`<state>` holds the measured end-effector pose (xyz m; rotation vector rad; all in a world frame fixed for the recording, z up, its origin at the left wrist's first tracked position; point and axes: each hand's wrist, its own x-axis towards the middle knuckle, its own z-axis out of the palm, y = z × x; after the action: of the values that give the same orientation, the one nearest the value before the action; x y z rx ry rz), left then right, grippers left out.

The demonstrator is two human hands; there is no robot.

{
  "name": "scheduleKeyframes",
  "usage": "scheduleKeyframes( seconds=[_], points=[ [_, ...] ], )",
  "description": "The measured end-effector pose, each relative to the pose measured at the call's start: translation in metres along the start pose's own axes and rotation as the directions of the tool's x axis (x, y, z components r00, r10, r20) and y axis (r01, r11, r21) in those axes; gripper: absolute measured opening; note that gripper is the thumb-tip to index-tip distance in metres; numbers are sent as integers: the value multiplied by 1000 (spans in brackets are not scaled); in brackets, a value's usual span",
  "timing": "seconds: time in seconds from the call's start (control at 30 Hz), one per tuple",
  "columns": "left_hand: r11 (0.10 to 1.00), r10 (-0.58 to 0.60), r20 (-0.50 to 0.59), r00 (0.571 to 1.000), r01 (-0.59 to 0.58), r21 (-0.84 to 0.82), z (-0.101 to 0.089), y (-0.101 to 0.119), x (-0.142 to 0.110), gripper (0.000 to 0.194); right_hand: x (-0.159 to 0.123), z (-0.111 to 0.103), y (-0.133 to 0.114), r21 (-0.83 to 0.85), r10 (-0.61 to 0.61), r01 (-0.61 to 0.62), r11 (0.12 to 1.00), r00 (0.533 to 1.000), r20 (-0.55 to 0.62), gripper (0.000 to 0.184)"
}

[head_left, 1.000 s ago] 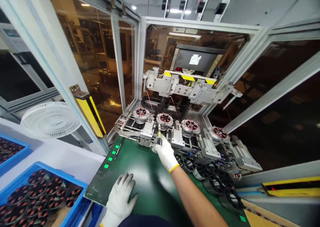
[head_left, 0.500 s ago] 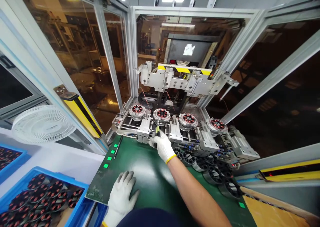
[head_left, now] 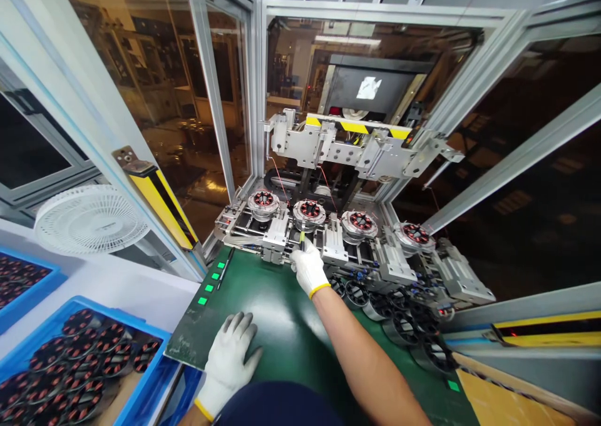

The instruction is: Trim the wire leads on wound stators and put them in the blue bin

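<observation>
My right hand (head_left: 308, 268), in a white glove, reaches forward to the machine fixture and is closed round a small tool with a yellow-green tip (head_left: 303, 239). The tip points at the second motor stator (head_left: 310, 211) from the left. Several copper-wound stators sit in a row on the fixture: the leftmost stator (head_left: 263, 200), a third stator (head_left: 360, 221) and a right stator (head_left: 415, 233). My left hand (head_left: 229, 356), also gloved, lies flat with fingers spread on the green mat (head_left: 277, 307).
Blue bins (head_left: 82, 360) full of wound stators stand at lower left. A white fan (head_left: 89, 219) lies behind them. A yellow light-curtain bar (head_left: 162, 201) and a glass enclosure frame the station. Black rotor housings (head_left: 404, 319) line the mat's right side. A black pen (head_left: 224, 268) lies near green buttons.
My right hand has shifted slightly forward with the tool, toward the second stator. My left hand stays flat on the mat. The camera view has moved a little.
</observation>
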<state>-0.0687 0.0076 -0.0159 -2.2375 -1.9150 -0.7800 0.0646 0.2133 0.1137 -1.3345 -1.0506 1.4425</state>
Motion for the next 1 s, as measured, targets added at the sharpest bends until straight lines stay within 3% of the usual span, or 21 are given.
scheduleKeyframes(
  seconds=[0.07,0.13,0.2,0.27,0.4,0.5,0.57,0.67,1.0],
  points=[
    [1000,13,0,1000,-13,15,-1,0,1,31,-20,-3,-5,-77,-25,27,997,999,24,47],
    [1000,19,-17,1000,-18,21,-2,0,1,31,-45,-14,-16,-212,-135,158,964,983,121,41],
    [1000,18,-33,999,-17,22,-2,0,1,31,-68,-34,-29,-304,-263,327,895,936,234,44],
    [999,34,-34,999,-33,35,-1,-2,0,32,-77,-62,-41,-330,-327,387,861,918,224,51],
    [990,110,-12,994,-109,88,3,-8,-3,33,-55,-118,-42,-341,-242,213,916,969,-42,54],
    [985,142,-23,990,-138,102,5,-12,-3,32,-29,-142,-26,-129,-104,95,987,992,-69,53],
    [983,152,-27,988,-148,106,6,-13,-2,32,-18,-147,-15,10,-58,59,998,998,-32,47],
    [980,169,-24,985,-166,107,7,-14,-1,34,-12,-145,-7,88,-12,15,996,999,-38,42],
    [979,170,-11,985,-168,111,5,-14,2,34,-2,-148,-6,74,-24,29,997,998,-64,42]
  ],
)
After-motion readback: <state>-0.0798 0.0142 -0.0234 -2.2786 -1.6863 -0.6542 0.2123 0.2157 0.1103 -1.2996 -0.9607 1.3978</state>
